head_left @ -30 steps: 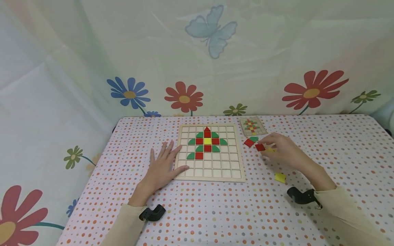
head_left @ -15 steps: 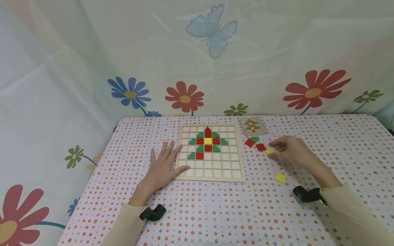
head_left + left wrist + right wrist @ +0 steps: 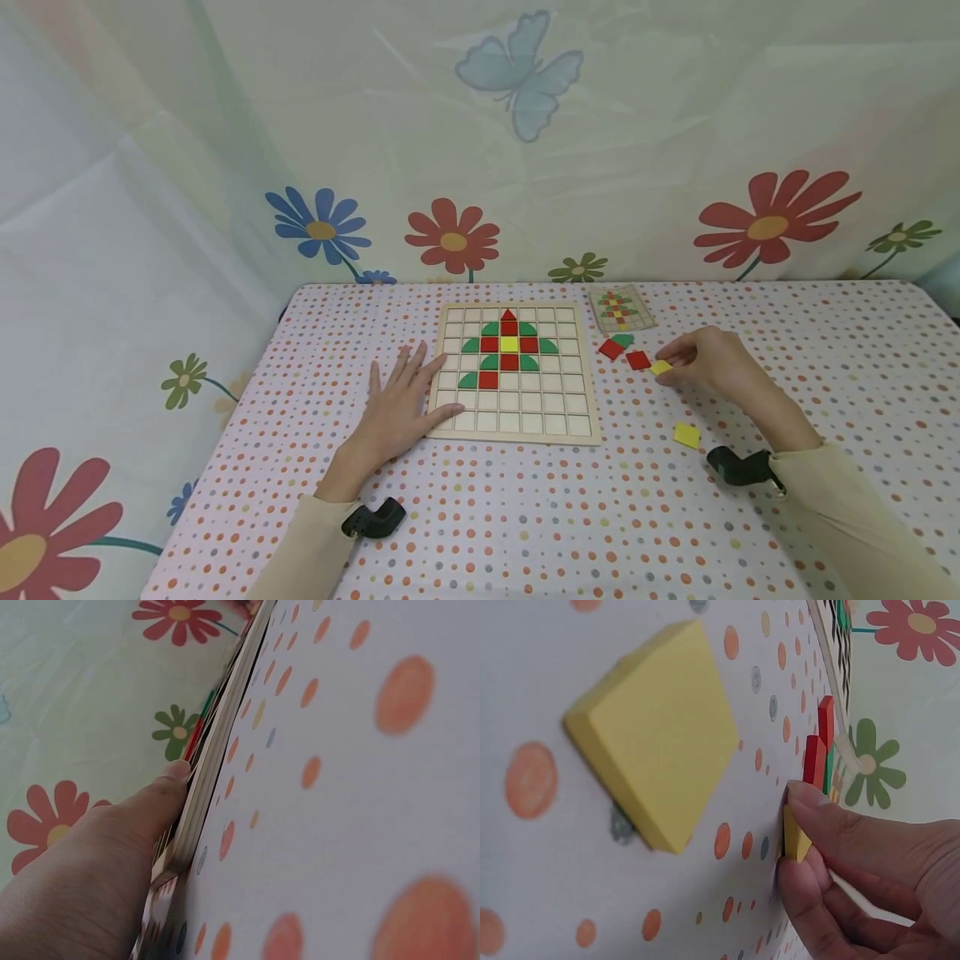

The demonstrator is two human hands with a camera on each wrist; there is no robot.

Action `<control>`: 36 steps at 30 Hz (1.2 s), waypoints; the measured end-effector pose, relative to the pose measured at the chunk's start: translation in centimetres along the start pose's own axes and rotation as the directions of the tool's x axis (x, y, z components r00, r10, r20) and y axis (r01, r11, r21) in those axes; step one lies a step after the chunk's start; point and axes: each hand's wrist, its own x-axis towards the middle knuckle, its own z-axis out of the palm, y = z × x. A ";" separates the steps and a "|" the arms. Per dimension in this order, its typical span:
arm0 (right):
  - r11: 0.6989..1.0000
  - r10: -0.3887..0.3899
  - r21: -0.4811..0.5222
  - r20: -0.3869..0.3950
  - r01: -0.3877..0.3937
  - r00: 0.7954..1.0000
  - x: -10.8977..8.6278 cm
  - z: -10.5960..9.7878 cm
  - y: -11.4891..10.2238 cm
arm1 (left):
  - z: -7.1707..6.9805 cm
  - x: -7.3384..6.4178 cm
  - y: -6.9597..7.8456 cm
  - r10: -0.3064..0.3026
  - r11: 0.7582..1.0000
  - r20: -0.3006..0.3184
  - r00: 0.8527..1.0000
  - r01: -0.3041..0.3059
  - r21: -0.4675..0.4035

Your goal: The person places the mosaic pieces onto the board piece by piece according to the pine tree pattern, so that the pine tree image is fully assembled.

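My right hand point(image 3: 716, 362) pinches a small yellow tile point(image 3: 661, 367) at the table surface, right of the board. The right wrist view shows this yellow tile point(image 3: 795, 834) between thumb and fingers. My left hand point(image 3: 397, 412) lies with spread fingers on the left edge of the wooden grid board point(image 3: 543, 422); in the left wrist view the thumb point(image 3: 161, 796) rests over the board's edge. Red, green and yellow pieces form a stepped figure in the upper grid, among them a yellow square point(image 3: 509, 344) and a lower red square point(image 3: 488, 380).
Left of the pinched tile lie a red tile point(image 3: 638, 360), another red tile point(image 3: 611, 349) and a green piece point(image 3: 623, 340). A patterned card point(image 3: 622, 308) lies behind them. Nearer me sits a second yellow tile point(image 3: 687, 435). A dotted cloth point(image 3: 525, 517) covers the table.
My right hand has moved right from the red tile to the yellow one, and its fingers have closed on it. The left hand has stayed on the board.
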 end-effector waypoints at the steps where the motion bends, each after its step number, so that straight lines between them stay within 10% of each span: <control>1: 1.000 0.003 -0.001 -0.002 -0.003 1.000 0.0 0.0 0.0 | 0.0 0.0 0.0 -0.001 1.000 0.000 1.000 0.001 0.000; 13: 0.998 -0.029 0.051 -0.105 0.034 0.994 -0.9 0.6 0.4 | -0.1 0.1 -0.1 0.004 1.000 -0.004 1.000 -0.004 0.002; 22: 0.987 -0.134 0.050 -0.282 0.154 0.950 -2.2 1.9 -1.8 | 0.0 0.0 -0.1 -0.001 1.000 -0.005 1.000 0.001 0.004; 36: 0.890 -0.401 0.183 -0.120 0.417 0.908 -0.3 3.9 -10.3 | 0.0 0.0 -0.1 0.004 1.000 -0.015 1.000 -0.004 0.007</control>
